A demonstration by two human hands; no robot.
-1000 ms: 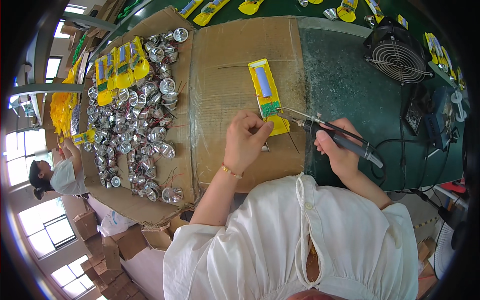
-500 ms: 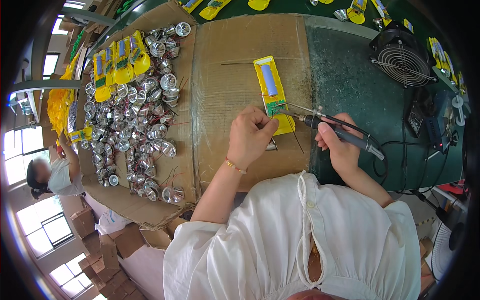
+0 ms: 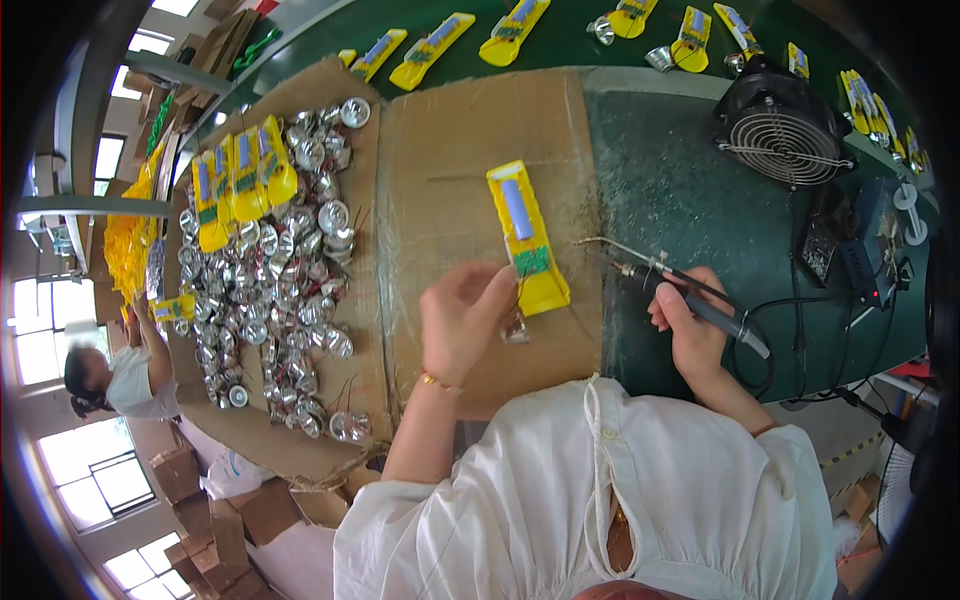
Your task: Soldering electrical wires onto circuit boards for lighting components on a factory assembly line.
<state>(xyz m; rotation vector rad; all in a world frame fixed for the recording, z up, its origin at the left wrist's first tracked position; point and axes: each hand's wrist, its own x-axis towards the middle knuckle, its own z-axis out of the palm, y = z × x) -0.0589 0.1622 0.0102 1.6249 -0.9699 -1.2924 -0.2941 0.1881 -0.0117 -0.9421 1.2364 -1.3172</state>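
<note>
A yellow plastic casing (image 3: 548, 293) lies at a slant on the cardboard, bearing a blue-violet cylindrical battery (image 3: 517, 209) and a green circuit board (image 3: 532, 262). My left hand (image 3: 462, 312) is at the board's left edge, thumb and forefinger pinched on what looks like a thin wire. Partly hidden beside that hand sits a small silvery reflector cup (image 3: 515, 329). To the right, my right hand (image 3: 692, 325) grips a soldering iron (image 3: 700, 305) with a bent metal feed tube above its tip. Tip and tube are apart from the board.
An open carton (image 3: 372, 250) at left holds many reflector cups, with several assembled yellow casings (image 3: 240, 175) on top. A black fan (image 3: 790, 135) stands back right, near a soldering station (image 3: 868, 275) and cables. More casings line the far edge. Another person (image 3: 135, 375) works at far left.
The soldering iron has drawn back from the circuit board to the right. My left hand has shifted slightly left, uncovering more of the board. The whole view has tilted, moving the scene down.
</note>
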